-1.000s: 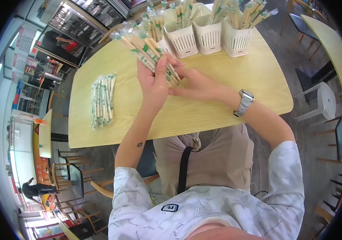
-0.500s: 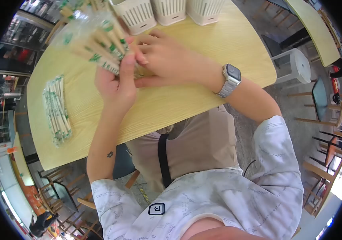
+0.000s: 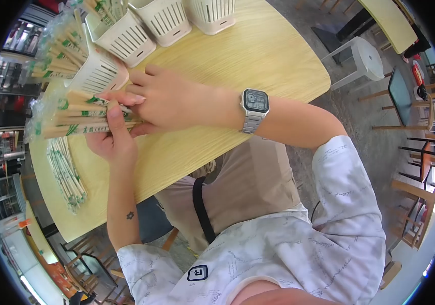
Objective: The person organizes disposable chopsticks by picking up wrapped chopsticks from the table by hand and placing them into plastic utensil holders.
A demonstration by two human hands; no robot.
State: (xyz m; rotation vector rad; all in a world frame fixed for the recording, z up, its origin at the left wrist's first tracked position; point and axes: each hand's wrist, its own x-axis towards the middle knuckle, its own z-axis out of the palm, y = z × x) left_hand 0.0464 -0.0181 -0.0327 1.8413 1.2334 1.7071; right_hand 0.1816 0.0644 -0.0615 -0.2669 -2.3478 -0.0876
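My left hand (image 3: pixel 109 133) is closed around a bundle of paired chopsticks (image 3: pixel 82 114) in clear wrappers with green print. The bundle points left, held above the table. My right hand (image 3: pixel 159 99) is at the bundle's right end, its fingers closed against the ends of the chopsticks, touching the left hand's fingertips. Part of those ends is hidden behind the fingers. Below and left of the hands, a flat pile of thinner wrapped chopsticks (image 3: pixel 67 175) lies on the table. Just beyond the hands stands a white slotted basket (image 3: pixel 100 71), with more wrapped chopsticks (image 3: pixel 62 56) sticking out.
Farther along the far edge of the pale wooden table (image 3: pixel 258 66) stand more white baskets (image 3: pixel 164 25), one holding upright chopsticks. A white stool (image 3: pixel 367 58) and a dark-seated chair (image 3: pixel 401 96) are on the floor to the right. Other tables and chairs surround this one.
The bundle has swung from slanting up and left to lying nearly level, pointing left. Both hands have moved left in view, and the camera has turned, bringing more baskets into sight.
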